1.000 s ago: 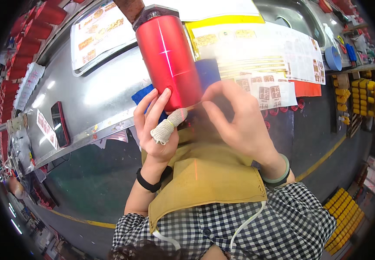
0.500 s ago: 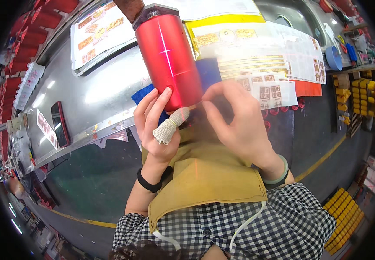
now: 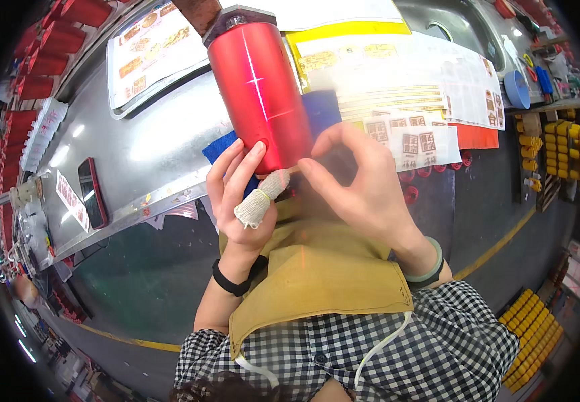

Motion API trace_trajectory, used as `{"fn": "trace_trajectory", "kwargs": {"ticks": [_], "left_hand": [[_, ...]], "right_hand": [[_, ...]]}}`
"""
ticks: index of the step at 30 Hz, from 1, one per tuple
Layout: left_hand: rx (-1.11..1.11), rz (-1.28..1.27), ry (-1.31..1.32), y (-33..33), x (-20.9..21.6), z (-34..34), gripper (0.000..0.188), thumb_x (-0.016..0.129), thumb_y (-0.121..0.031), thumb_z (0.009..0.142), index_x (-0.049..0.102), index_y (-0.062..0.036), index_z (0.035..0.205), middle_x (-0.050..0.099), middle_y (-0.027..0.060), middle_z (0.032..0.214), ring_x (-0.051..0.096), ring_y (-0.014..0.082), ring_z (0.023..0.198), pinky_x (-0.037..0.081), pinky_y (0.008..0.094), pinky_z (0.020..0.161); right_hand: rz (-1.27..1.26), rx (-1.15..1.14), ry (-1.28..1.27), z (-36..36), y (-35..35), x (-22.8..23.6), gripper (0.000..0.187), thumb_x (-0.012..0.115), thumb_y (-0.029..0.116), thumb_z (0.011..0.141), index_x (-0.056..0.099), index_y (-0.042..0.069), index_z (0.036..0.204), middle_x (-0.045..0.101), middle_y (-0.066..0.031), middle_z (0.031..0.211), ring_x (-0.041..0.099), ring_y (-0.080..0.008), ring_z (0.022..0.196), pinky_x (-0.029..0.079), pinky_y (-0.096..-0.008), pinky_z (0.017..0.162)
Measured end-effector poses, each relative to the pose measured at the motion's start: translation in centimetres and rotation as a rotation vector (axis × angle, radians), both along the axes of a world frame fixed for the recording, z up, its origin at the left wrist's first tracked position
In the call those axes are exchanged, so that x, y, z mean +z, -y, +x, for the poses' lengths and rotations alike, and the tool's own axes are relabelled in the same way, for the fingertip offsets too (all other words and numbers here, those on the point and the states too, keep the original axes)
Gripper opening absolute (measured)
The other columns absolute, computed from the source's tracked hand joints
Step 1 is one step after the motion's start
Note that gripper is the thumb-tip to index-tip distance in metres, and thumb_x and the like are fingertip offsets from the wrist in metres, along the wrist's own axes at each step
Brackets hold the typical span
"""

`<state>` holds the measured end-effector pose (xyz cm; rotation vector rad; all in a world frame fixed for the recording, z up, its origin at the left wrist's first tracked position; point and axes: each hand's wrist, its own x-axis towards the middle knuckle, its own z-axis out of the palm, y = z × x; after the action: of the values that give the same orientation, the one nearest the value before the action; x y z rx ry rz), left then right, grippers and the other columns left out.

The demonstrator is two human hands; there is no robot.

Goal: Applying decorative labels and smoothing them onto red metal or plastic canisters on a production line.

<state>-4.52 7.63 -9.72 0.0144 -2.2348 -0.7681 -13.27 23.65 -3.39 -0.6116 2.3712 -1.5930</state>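
A glossy red cylinder is held at its far end by a metal fixture and tilts toward me over the bench edge. My left hand grips its near end, fingers along the left side. A knitted cloth sleeve, tied with a thin yellow band, covers the left thumb, which lies at the lower rim. My right hand is at the rim's right side, thumb and index tips close together. Anything between those tips is too small to make out. A blue cloth lies behind the cylinder.
A metal bench runs along the far side. On it are a tray of printed sheets, a phone, and stacked label sheets. Right of me stand a blue bowl and racks of yellow pieces.
My right thumb has moved slightly left and down along the rim, with the hand following. The left thumb has shifted a little left. The cylinder stays almost in place.
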Motion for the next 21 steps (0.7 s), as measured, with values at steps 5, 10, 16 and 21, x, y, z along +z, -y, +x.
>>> {"fn": "trace_trajectory", "kwargs": {"ticks": [5,10,16,21], "left_hand": [[-0.035,-0.039,-0.012,0.1,0.2,-0.1,0.026,0.078,0.006,0.08,0.076,-0.0052,0.104,0.072,0.0128,0.126,0.063,0.0381,0.12,0.052,0.0461,0.101],[-0.057,-0.108,0.022,-0.2,1.0,-0.3,0.036,0.076,0.005,0.081,0.072,0.004,0.117,0.07,0.015,0.13,0.059,0.0368,0.127,0.049,0.0466,0.107],[-0.158,-0.227,0.094,0.1,2.1,-1.5,0.018,0.075,0.002,0.08,0.079,-0.0058,0.096,0.069,0.0157,0.132,0.056,0.0406,0.13,0.053,0.0458,0.104],[-0.097,0.067,-0.05,0.4,0.8,-0.9,0.019,0.078,0.008,0.081,0.078,-0.0053,0.094,0.07,0.0158,0.13,0.058,0.0408,0.13,0.053,0.0518,0.107]], "right_hand": [[-0.015,0.008,-0.022,-0.2,-0.2,-0.3,0.018,0.076,0.013,0.09,0.064,0.0,0.095,0.069,-0.0126,0.086,0.068,-0.0258,0.077,0.053,-0.0354,0.071],[-0.03,-0.061,0.146,-0.5,-1.3,-0.8,0.019,0.069,0.017,0.096,0.066,-0.002,0.098,0.071,-0.0136,0.09,0.068,-0.0244,0.082,0.052,-0.0354,0.076],[-0.059,-0.108,0.127,-0.4,-1.6,-0.2,0.019,0.068,0.018,0.098,0.066,-0.001,0.099,0.069,-0.0107,0.086,0.065,-0.02,0.08,0.051,-0.0332,0.071],[-0.083,-0.195,0.173,-0.8,-3.0,0.5,0.019,0.064,0.016,0.103,0.065,-0.002,0.099,0.068,-0.0061,0.082,0.062,-0.0119,0.079,0.049,-0.0282,0.07]]}}
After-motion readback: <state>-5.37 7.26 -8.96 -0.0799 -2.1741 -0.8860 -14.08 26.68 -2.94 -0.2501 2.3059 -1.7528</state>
